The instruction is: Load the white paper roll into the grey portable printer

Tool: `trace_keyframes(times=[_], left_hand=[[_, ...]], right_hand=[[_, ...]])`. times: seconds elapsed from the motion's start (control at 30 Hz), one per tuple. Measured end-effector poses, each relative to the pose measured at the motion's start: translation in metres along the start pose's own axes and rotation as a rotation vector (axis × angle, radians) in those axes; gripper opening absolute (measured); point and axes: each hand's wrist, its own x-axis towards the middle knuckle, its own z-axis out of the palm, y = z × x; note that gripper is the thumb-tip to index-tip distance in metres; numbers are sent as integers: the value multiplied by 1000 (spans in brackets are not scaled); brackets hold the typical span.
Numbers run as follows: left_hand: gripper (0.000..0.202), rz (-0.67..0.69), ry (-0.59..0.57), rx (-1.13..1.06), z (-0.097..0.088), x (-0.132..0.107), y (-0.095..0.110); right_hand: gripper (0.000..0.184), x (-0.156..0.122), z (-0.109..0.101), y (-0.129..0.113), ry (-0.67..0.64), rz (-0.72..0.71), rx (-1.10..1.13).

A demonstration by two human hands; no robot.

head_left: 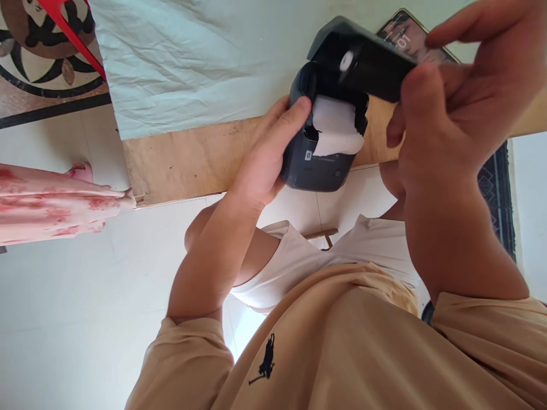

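A small dark portable printer (314,173) is held over the table's front edge, with its cover up and its paper bay showing. My left hand (273,142) is wrapped around the printer's left side, thumb on the rim. In the bay sits a white paper roll (335,119), its loose end hanging over the front of the body. The raised black lid (376,65) has a pale oval spot on it and is slightly blurred. My right hand (453,91) pinches the lid's right end with thumb and fingers, the index finger stretched out above.
Behind the lid lies a phone (399,28) with its screen lit. A pale green cloth (192,62) covers most of the wooden table (183,162). At left are a red strip (77,37), a patterned floor panel (47,57) and pink printed fabric (55,205) by the table corner.
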Motion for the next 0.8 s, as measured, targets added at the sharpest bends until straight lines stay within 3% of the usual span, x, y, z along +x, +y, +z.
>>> trace_keyframes(times=[0.1,0.2,0.37,0.57,0.7,0.8], left_hand=[[17,136,-132,115,-4,2,-1],[13,145,-139,125,-7,3,-2],[9,155,-158,172,-7,4,-2],[13,123,-105,254,-6,5,-1],[15,113,-122,232,-8,6,-3],[9,149,-157,185,-10,7,-3]], right_hand=[[44,5,2,-7,62,15,-31],[43,5,2,-5,36,66,-214],[27,11,-5,-13,-276,115,-445],[35,31,-3,-25,-591,294,-731],[40,32,-3,-27,-631,271,-669],[44,21,-15,-21,-545,256,-398]])
